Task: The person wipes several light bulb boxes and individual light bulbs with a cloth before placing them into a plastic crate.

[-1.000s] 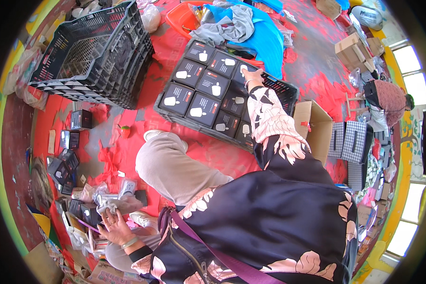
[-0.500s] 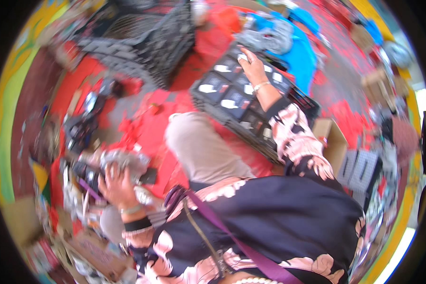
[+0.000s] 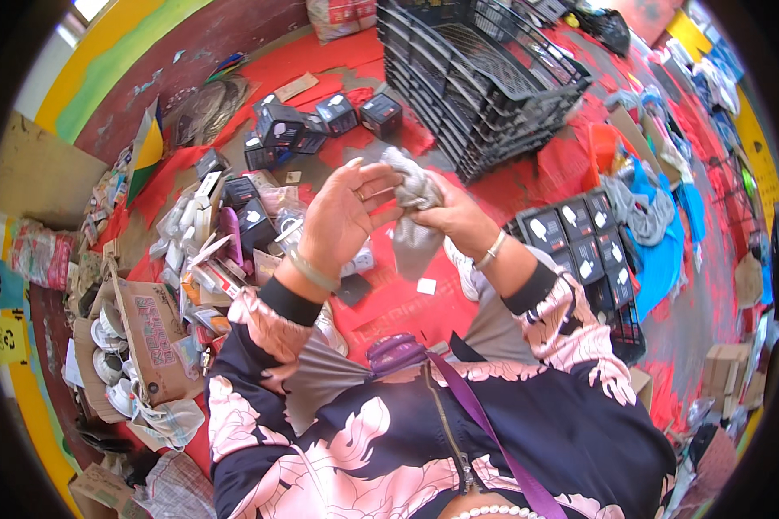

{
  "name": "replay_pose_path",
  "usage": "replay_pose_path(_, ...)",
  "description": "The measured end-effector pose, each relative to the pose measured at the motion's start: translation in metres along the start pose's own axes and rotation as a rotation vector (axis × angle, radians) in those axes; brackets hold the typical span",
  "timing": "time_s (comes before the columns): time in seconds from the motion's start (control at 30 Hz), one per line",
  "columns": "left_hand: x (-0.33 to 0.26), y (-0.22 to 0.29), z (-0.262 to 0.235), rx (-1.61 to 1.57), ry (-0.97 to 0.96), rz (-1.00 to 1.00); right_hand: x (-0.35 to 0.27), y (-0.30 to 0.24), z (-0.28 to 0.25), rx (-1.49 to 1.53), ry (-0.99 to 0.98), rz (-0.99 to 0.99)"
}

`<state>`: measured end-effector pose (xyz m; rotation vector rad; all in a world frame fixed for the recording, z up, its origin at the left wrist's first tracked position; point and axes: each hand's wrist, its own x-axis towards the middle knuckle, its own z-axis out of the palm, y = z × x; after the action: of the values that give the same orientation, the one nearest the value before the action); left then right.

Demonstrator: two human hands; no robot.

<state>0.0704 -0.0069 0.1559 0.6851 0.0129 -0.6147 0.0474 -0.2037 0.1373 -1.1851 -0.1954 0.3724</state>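
Note:
A bunched grey cloth (image 3: 413, 192) hangs in front of me, its lower end dangling over the red floor. My right hand (image 3: 455, 218) grips it from the right, with fingers and thumb wrapped round its middle. My left hand (image 3: 348, 208) is raised on the other side, palm showing and fingers apart. Its fingertips reach the cloth's left edge; whether they touch it I cannot tell. To the right, a black crate (image 3: 629, 339) holds rows of small black boxes (image 3: 571, 220).
Stacked black crates (image 3: 467, 95) stand ahead. Several loose black boxes (image 3: 282, 126) lie at the far left. Mixed packets and a torn cardboard box (image 3: 153, 346) crowd my left. Blue plastic (image 3: 658, 285) lies beyond the crate of boxes on the right.
My right hand has left the boxes in the crate and now holds the grey cloth. My left hand has risen from the clutter at left towards it. The view has swung.

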Motion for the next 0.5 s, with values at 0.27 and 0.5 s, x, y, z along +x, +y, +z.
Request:
replay_pose_path(0.27, 0.106, 0.117, -0.216, 0.552, 0.679, 0.211, 0.012, 0.012, 0.006, -0.030, 0.181, 0.179)
replay_pose_path(0.5, 0.203, 0.163, -0.387, 0.364, 0.957, 0.371, 0.038, -0.009, 0.006, 0.080, 0.216, 0.317)
